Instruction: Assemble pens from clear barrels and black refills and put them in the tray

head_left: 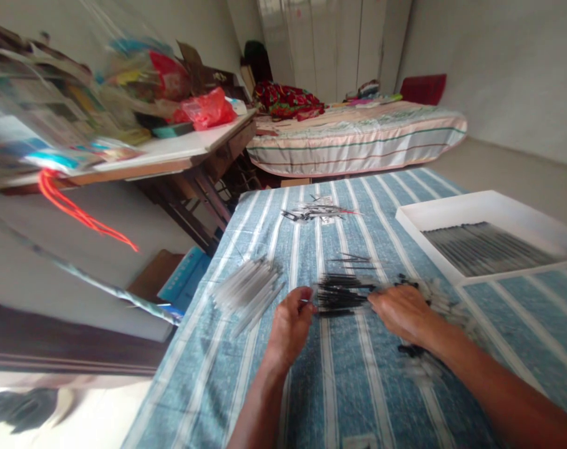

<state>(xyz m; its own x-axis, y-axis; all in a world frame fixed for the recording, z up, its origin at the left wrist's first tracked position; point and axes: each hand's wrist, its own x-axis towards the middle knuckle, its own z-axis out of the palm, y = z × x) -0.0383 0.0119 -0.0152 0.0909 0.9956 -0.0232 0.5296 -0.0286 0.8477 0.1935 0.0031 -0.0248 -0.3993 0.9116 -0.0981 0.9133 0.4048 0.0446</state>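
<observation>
My left hand [292, 321] is at the left end of a pile of thin black rods [342, 293], its fingers pinched together on something too small to make out. At the pile's right end, my right hand [400, 310] has its fingers closed near the rod tips; what they hold is hidden. Left of my left hand lies a bundle of translucent tubes [250, 290]. Small clear and black pieces [445, 302] are scattered beside and partly behind my right hand. A few loose thin rods [353, 259] lie just beyond the black pile.
A white open box [451, 271] with a row of dark rods stands at the right. More thin pieces [320, 212] lie farther back on the striped cloth [264, 218]. A cluttered desk [171, 153] is at the left, with a bed [358, 140] behind.
</observation>
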